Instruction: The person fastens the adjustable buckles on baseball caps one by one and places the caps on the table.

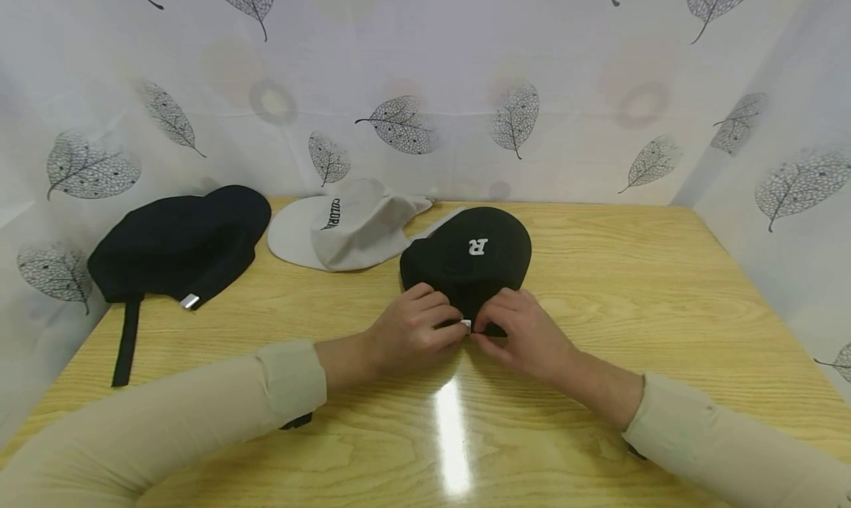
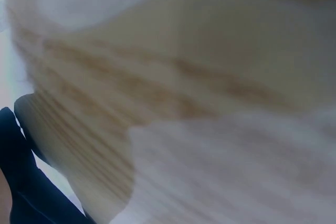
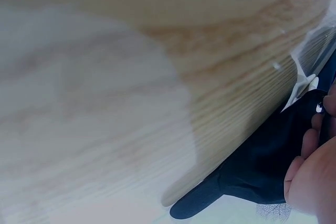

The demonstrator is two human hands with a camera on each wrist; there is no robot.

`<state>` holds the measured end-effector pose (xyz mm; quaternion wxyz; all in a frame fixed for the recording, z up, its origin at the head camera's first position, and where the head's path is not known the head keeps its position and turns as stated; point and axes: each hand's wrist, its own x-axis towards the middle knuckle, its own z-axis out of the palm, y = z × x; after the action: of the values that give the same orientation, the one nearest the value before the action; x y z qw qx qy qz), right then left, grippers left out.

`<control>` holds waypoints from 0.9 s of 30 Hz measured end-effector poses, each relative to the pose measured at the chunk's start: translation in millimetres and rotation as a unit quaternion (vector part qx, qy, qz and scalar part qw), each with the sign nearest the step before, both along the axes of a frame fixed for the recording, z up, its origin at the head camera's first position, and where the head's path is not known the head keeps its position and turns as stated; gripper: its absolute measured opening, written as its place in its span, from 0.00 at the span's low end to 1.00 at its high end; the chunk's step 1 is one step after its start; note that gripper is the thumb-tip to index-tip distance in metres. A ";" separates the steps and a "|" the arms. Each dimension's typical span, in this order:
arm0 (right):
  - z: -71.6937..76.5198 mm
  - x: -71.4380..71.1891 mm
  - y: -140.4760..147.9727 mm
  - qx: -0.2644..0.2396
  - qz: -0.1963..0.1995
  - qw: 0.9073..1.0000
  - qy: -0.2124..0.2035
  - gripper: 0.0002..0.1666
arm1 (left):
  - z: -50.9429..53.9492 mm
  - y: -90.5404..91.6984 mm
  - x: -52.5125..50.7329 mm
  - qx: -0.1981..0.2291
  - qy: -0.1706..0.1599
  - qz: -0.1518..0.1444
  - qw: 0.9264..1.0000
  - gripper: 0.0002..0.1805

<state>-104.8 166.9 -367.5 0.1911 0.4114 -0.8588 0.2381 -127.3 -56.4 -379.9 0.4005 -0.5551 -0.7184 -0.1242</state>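
Observation:
A black baseball cap [image 1: 495,253] with a white letter R lies at the table's centre, its brim away from me and its back edge towards me. My left hand [image 1: 419,327] grips that back edge on the left, fingers curled, beside a small silver buckle [image 1: 467,325]. On the other side of the buckle my right hand [image 1: 525,331] pinches the cap's back edge between thumb and fingers. The strap itself is mostly hidden by the fingers. In the right wrist view the curled right hand [image 3: 315,177] holds the dark cap [image 3: 257,163].
Behind and left of the black cap lies a white cap [image 1: 362,231] with dark lettering. At the far left a larger dark cap [image 1: 179,238] has its strap [image 1: 126,342] hanging loose over the wooden table [image 1: 638,286]. A leaf-patterned curtain [image 1: 452,50] stands behind the table.

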 end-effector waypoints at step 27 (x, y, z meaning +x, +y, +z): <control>1.2 2.3 0.8 -0.001 -0.024 1.000 0.014 0.11 | 1.5 -0.2 1.0 -0.005 -0.013 0.005 1.000 0.02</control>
<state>-102.4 167.7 -366.3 0.2096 0.3941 -0.8652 0.2286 -126.3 -56.6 -378.4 0.3891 -0.5517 -0.7270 -0.1252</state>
